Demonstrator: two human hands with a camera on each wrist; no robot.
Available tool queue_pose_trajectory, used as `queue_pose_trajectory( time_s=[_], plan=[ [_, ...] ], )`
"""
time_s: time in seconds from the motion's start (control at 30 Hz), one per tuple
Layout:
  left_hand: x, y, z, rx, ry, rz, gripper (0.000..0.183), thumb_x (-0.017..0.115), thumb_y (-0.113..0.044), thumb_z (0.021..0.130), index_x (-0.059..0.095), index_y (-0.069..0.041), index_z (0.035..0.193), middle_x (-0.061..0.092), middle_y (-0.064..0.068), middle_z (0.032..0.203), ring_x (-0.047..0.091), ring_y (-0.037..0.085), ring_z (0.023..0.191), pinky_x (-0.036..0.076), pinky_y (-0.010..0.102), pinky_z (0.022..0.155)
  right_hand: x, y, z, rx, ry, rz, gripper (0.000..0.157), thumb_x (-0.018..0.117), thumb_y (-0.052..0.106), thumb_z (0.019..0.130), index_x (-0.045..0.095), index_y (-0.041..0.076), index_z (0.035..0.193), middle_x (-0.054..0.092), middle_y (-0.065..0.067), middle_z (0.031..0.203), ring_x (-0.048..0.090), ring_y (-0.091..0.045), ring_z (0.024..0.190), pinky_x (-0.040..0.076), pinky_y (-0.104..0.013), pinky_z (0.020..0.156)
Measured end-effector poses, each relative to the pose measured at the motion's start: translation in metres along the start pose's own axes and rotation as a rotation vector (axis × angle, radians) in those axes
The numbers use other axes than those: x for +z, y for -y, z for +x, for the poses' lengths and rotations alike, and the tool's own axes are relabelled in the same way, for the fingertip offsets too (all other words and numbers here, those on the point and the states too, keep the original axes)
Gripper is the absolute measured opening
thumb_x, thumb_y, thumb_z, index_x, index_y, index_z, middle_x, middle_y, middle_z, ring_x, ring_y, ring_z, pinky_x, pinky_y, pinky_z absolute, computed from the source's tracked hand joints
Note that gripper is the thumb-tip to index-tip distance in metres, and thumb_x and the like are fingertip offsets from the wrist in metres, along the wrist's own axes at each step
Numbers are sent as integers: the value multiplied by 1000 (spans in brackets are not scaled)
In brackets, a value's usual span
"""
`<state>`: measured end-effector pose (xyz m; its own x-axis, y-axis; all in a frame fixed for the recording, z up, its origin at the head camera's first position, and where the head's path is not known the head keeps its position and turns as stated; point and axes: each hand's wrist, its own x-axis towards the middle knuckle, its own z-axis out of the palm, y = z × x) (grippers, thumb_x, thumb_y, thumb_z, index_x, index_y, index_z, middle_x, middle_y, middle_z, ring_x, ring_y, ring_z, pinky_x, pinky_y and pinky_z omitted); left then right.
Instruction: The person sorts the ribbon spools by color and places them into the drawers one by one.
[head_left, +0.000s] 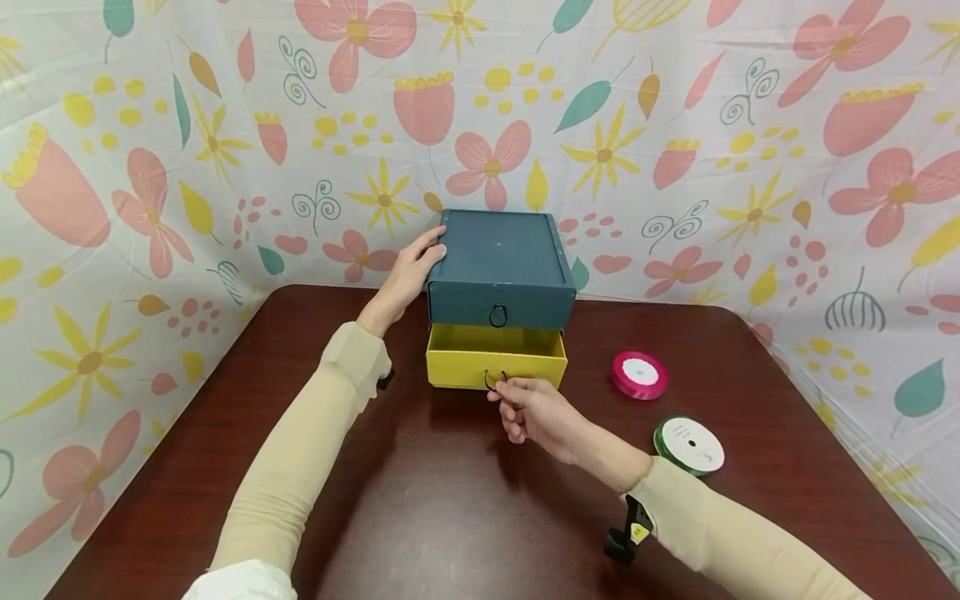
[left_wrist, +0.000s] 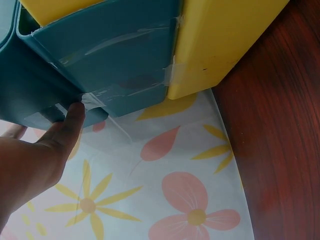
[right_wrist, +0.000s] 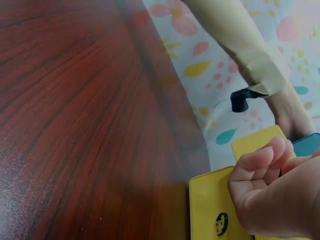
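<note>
A drawer box stands against the patterned cloth, with a dark blue-green top section [head_left: 501, 250]. Below it, a yellow drawer [head_left: 457, 368] is pulled out, and its inside shows. My left hand [head_left: 408, 271] rests at the box's upper left edge; in the left wrist view its fingers [left_wrist: 72, 122] touch the blue-green side. My right hand [head_left: 543, 417] pinches the black loop handle [head_left: 487, 381] on the yellow drawer's front. In the right wrist view the right hand [right_wrist: 280, 200] has curled fingers, and a black loop [right_wrist: 221, 223] shows on a yellow front beside it.
To the right on the dark red-brown table [head_left: 420, 508] lie a pink ribbon spool [head_left: 639, 375] and, nearer, a green ribbon spool [head_left: 690, 446]. Floral cloth [head_left: 300, 150] surrounds the back and sides. Another black loop [head_left: 498, 315] hangs on the blue-green front.
</note>
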<state>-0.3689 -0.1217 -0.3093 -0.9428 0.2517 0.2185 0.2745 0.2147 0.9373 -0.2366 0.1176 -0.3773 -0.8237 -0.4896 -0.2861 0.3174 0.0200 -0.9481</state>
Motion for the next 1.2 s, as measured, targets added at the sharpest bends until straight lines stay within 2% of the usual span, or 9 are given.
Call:
queue_pose_trajectory(
  time_s=[0.6, 0.87, 1.03, 1.2],
  plan=[
    [1, -2, -1, -7, -10, 0, 50, 40, -37, 104, 31, -29, 152, 25, 4, 160, 27, 23, 145, 29, 47, 115, 3, -3, -7, -13, 22, 3, 22, 44, 23, 104, 52, 2, 105, 46, 3, 64, 43, -11, 54, 39, -22, 54],
    [0, 0, 0, -2, -19, 19, 51, 40, -37, 104, 31, -27, 153, 25, 4, 160, 26, 23, 146, 26, 47, 117, 4, -5, -10, -12, 34, 0, 21, 45, 23, 103, 52, 3, 104, 46, 3, 64, 43, -11, 54, 39, -21, 54],
    [0, -13, -7, -24, 9, 1, 52, 39, -30, 105, 28, -21, 154, 22, 8, 161, 23, 26, 148, 24, 49, 118, 5, -6, -12, -16, 38, -6, 23, 46, 23, 103, 52, 1, 105, 46, 3, 65, 43, -11, 54, 39, -21, 55],
    [2, -28, -17, -38, 20, 8, 52, 38, -26, 105, 26, -17, 155, 22, 11, 160, 24, 28, 147, 27, 49, 116, 5, -8, -14, -22, 48, 2, 21, 47, 23, 103, 53, 2, 105, 46, 3, 65, 43, -10, 55, 39, -21, 55]
  ],
)
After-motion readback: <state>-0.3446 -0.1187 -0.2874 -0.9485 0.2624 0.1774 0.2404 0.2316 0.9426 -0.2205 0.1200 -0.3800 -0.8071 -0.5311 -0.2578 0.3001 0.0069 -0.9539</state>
